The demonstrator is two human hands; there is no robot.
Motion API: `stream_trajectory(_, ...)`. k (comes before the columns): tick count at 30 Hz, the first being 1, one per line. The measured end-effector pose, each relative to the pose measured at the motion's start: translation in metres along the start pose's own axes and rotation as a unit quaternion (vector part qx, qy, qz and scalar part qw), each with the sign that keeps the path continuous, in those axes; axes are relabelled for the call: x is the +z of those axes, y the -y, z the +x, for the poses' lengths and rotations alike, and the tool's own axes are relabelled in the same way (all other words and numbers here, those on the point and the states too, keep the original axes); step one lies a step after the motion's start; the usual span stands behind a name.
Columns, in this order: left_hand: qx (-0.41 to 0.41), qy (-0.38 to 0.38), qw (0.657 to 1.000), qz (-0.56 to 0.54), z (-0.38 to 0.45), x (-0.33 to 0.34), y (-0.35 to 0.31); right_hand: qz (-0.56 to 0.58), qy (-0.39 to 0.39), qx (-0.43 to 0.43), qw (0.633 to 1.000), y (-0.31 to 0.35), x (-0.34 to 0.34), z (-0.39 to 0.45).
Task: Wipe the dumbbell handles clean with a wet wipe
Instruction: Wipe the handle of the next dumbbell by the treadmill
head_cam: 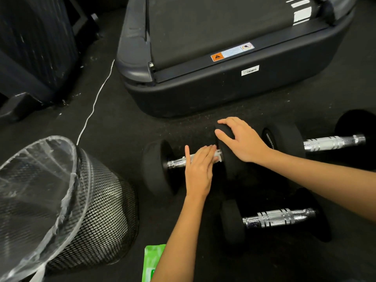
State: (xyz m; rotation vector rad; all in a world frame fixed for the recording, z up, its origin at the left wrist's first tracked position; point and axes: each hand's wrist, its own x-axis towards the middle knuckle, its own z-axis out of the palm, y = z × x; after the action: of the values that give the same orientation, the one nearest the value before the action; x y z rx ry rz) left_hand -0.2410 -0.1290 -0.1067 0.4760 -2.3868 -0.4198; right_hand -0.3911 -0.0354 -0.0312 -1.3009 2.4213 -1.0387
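Dumbbell no. 1 lies on the black floor just below frame centre, bar running roughly 9 to 3 o'clock, w/ a rubber plate at each end. My left hand lies flat over the chrome handle, fingers straight and close together, pressing down. A bit of white wet wipe peeks out past my fingertips at the 3 o'clock end, so I judge the wipe is trapped under my palm, not pinched. My right hand is spread over the top of the right plate, fingers relaxed, holding nothing, just steadying.

Handling, as I judge it: it's heavy and rigid and prob won't shift much, but the round plates could roll toward 12 or 6 o'clock, hence the bracing hand. Chrome looks ringed and grooved, slick when wet, so the wipe may slide or bunch; it's thin, soft, and tears easily on the ridges. Best hold is to wrap fingers + wipe round the mid-bar and twist, not grab the plates.

Two more dumbbells wait: one at 3 o'clock, one at 5 o'clock, both handles bare. The green wipe pack sits at 6 o'clock by my left forearm. A mesh bin w/ a clear liner stands at 8 o'clock, and a treadmill end at 12.
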Motion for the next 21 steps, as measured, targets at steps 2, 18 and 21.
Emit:
stream_trajectory(2, -0.009, -0.014, 1.000, 0.003, -0.004, -0.004, 0.006, 0.001, 0.002, -0.001, 1.000, -0.001, 0.001, 0.000)
stream_trajectory(18, -0.095, -0.078, 0.992, 0.039, -0.023, -0.009, 0.015, 0.023, -0.009, -0.003, 1.000, -0.003, 0.006, -0.002)
stream_trajectory(21, -0.066, -0.037, 0.997, 0.012, -0.012, 0.000, 0.000, 0.020, -0.017, -0.004, 1.000, -0.003, 0.006, -0.003)
